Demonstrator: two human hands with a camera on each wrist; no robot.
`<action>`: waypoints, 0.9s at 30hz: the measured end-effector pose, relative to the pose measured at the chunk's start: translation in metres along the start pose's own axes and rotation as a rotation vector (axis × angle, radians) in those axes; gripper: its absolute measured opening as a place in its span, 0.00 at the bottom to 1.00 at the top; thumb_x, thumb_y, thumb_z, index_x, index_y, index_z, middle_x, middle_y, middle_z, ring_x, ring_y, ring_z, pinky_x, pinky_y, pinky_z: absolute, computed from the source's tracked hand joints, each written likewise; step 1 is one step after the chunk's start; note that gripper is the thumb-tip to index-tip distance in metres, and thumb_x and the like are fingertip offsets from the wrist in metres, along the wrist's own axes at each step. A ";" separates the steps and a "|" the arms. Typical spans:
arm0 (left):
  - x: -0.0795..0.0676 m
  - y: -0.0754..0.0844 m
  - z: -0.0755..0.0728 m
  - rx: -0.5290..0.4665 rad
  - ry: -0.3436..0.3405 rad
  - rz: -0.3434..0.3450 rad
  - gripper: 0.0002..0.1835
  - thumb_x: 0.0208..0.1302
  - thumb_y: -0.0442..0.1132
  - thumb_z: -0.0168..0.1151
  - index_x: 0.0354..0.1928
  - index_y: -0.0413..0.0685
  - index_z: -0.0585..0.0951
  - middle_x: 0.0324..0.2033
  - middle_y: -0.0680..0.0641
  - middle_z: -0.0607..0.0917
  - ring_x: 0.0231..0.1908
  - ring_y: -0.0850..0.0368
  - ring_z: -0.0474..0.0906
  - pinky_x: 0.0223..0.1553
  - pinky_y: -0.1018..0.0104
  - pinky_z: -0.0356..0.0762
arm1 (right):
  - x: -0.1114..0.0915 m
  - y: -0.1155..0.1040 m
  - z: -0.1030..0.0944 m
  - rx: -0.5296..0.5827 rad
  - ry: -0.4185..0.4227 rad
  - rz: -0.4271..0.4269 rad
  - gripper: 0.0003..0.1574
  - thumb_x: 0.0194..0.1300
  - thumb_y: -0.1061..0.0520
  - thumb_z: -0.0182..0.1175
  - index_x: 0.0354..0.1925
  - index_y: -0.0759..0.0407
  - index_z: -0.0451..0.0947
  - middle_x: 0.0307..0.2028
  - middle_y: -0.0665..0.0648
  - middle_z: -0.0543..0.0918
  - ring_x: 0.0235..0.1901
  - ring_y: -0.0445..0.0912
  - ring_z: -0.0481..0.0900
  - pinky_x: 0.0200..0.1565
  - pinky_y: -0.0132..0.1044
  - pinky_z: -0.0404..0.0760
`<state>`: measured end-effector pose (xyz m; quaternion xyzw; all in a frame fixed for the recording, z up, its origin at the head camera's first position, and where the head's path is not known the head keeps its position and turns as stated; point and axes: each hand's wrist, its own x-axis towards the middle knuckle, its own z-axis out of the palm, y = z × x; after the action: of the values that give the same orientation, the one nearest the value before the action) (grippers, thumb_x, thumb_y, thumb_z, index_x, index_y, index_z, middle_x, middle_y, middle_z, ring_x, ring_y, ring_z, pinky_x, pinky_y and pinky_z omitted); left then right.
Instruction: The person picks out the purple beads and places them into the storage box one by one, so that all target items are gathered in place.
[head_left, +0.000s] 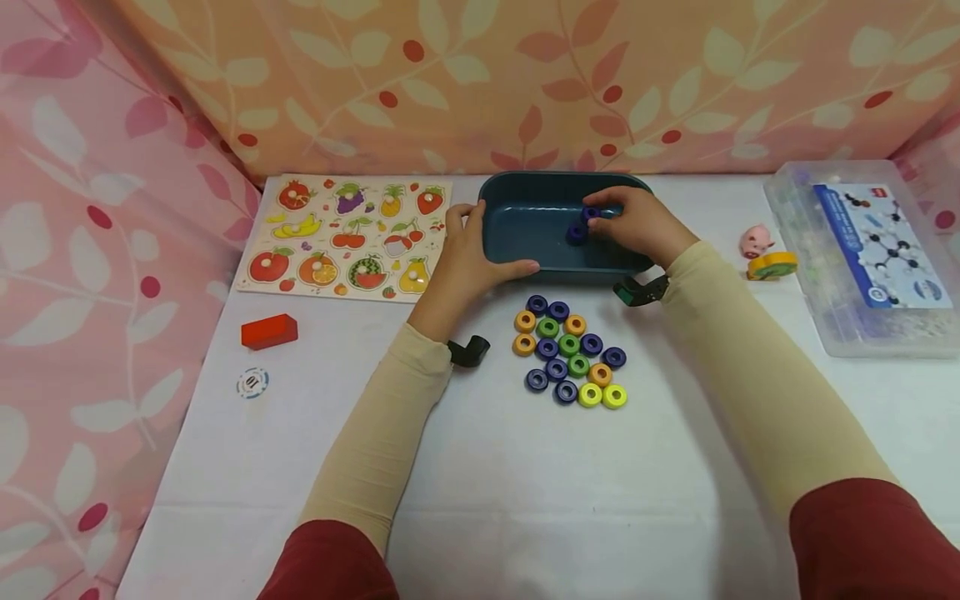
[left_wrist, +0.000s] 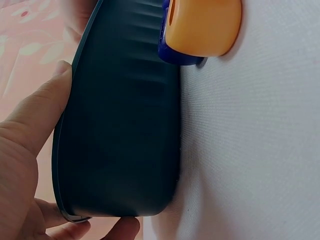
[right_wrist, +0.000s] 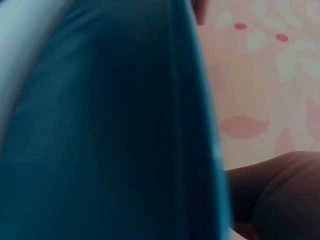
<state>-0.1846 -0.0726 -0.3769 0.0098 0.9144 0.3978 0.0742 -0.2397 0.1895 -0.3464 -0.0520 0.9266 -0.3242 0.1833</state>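
Observation:
A dark teal plastic bin stands at the back of the table. My left hand holds its left end, thumb along the front rim and fingers round the side; the left wrist view shows them on the bin wall. Over the bin's right part, my right hand pinches a purple ring between thumb and fingers. Another purple ring shows just below it, inside the bin. In the right wrist view the bin wall hides the fingertips. In front lie several purple, green, orange and yellow rings.
A fruit peg puzzle board lies left of the bin, with a red block and a poker chip nearer. To the right are a pink pig figure, a yellow-and-green toy piece and a clear plastic case.

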 end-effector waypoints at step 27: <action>-0.002 0.003 -0.001 0.003 0.007 0.008 0.68 0.43 0.67 0.78 0.80 0.53 0.49 0.74 0.48 0.48 0.71 0.50 0.57 0.73 0.56 0.61 | -0.135 0.020 0.029 0.035 -0.051 0.043 0.27 0.67 0.41 0.64 0.60 0.48 0.78 0.56 0.56 0.82 0.43 0.52 0.80 0.37 0.39 0.77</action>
<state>-0.1825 -0.0720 -0.3737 0.0124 0.9153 0.3966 0.0693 -0.1027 0.2172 -0.3386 -0.0372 0.9166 -0.3351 0.2149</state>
